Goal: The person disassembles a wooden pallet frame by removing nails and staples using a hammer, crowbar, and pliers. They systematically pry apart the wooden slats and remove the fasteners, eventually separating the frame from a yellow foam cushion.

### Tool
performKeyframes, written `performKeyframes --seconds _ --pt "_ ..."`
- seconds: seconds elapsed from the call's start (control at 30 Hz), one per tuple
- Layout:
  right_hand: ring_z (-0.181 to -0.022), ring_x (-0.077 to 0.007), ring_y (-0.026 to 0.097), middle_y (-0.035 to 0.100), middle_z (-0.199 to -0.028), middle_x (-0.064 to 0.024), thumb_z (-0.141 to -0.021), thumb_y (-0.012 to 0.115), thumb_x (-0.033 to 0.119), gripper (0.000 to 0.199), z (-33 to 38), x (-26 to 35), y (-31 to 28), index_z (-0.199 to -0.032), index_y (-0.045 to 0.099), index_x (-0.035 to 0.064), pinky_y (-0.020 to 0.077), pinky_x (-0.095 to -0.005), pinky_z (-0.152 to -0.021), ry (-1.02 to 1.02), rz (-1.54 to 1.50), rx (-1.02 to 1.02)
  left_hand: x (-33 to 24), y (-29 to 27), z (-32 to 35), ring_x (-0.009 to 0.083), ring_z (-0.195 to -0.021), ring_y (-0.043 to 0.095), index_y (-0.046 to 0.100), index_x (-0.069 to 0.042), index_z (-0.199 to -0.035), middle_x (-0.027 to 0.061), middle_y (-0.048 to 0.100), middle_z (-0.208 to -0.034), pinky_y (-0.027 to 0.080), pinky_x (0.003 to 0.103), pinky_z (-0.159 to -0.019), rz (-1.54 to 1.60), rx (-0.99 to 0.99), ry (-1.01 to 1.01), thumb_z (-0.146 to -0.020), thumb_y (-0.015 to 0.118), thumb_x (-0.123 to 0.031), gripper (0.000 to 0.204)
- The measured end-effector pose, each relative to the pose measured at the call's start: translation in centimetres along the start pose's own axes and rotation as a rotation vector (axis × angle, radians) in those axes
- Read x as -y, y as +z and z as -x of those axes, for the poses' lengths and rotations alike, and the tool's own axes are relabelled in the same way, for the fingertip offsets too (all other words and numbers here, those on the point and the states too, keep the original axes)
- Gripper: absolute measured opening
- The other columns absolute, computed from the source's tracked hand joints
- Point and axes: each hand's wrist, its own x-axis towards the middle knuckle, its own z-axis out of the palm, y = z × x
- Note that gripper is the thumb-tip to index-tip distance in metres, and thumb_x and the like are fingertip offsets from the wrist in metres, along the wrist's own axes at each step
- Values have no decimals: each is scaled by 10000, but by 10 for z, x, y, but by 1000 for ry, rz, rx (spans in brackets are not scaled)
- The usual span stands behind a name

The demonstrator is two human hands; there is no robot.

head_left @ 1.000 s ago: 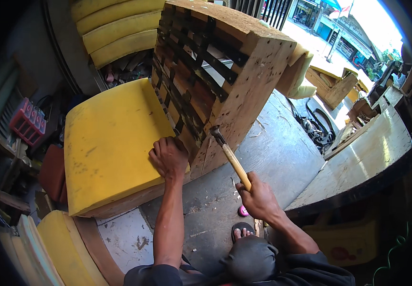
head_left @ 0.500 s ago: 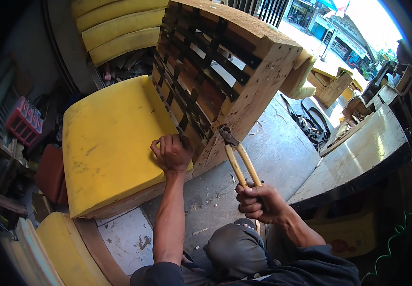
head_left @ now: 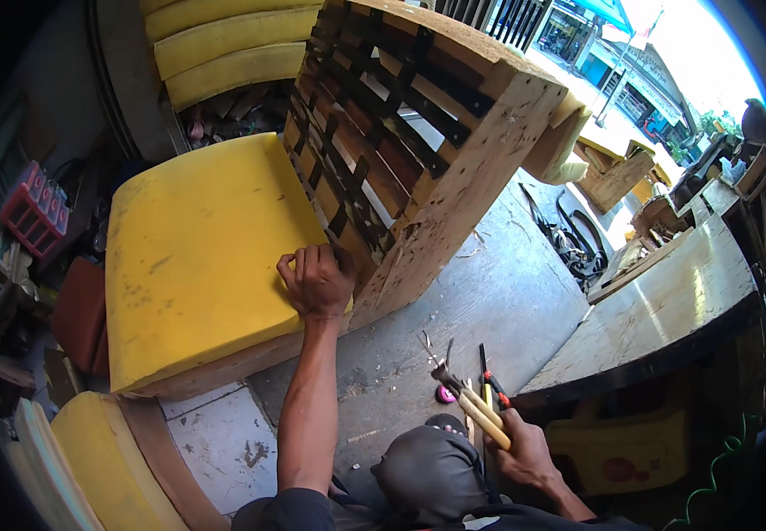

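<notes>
My left hand (head_left: 317,279) rests with curled fingers at the corner of the yellow foam seat (head_left: 201,248), beside the slatted wooden frame (head_left: 454,212). What its fingers close on is hidden. Dark straps cross the open side of this frame. Low on the right, my right hand (head_left: 529,453) grips a pair of pincers (head_left: 482,414) by its pale yellow handles, which lie close together. The dark jaws point up and left, apart from the frame. Thin strips (head_left: 430,345) show just past the jaws; whether these are held or lie on the floor, I cannot tell.
Beside the pincers lie a tool with red and black parts (head_left: 495,389) and a pink roll (head_left: 443,394). A curved pale panel (head_left: 649,310) stands right. Dark straps (head_left: 569,234) pile on the floor. Foam pieces (head_left: 108,460) stand lower left, a pink basket (head_left: 36,211) farther left.
My right hand has drawn the pincers down and away from the frame's lower corner, and the handles have come together. My left hand stays at the foam's corner.
</notes>
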Motion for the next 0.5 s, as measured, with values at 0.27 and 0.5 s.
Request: performKeyframes --seconds 0.27,0.5 --pt "-957 -467 660 682 -950 -287 -892 651 290 384 18 -160 56 -1096 576 -27 514 -472 -838 603 75 72 -9 -16 8 298 -824 653 704 -56 -766 107 684 -794 465 432 -783 43 209 -179 -843 648 -203 175" --pt "-1138 -328 649 660 -1219 -228 -828 678 198 618 14 -300 128 -1391 506 9 485 -400 -976 607 -424 42 8 -17 -31 343 -878 703 700 -34 -991 165 722 -895 532 417 -778 428 364 -493 -918 608 -265 259"
